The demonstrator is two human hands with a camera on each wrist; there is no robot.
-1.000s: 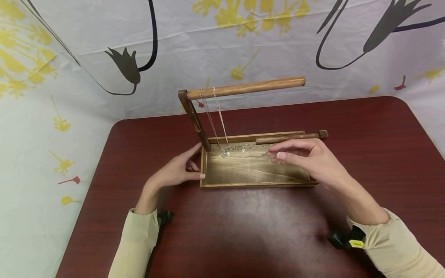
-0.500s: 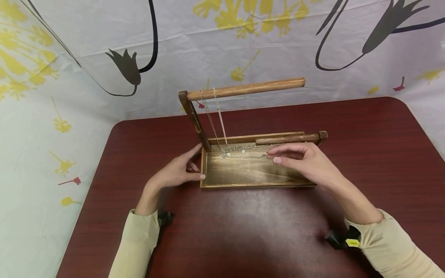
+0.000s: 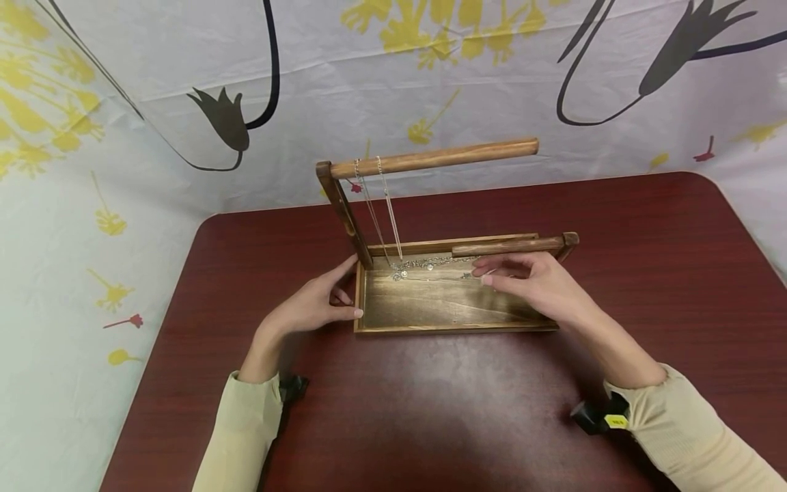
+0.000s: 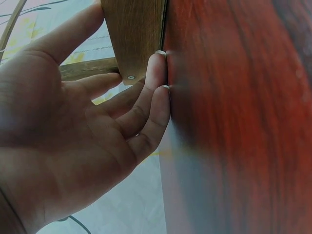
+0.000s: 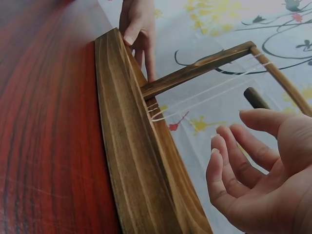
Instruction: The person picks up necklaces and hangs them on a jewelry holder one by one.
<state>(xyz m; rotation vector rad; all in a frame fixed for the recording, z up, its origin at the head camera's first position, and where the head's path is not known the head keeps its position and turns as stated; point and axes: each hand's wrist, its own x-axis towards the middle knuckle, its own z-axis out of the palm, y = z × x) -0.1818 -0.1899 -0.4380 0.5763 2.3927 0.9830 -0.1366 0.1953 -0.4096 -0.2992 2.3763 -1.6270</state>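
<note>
A wooden jewellery stand has a shallow tray, a left post, a long upper bar and a shorter, lower bar. Thin silver necklaces hang from the upper bar's left part, their pendants reaching the tray floor. More chain runs below the lower bar. My left hand touches the tray's left end with spread thumb and fingers. Over the tray's right half hovers my right hand, fingers loosely bent; the right wrist view shows nothing held between them.
The stand sits on a dark red wooden table. Behind and to the left hangs a pale cloth printed with flowers. The upper bar's right end is free, high above the tray.
My right hand and forearm have shifted slightly left over the tray. My left hand, the stand and the hanging necklaces look the same.
</note>
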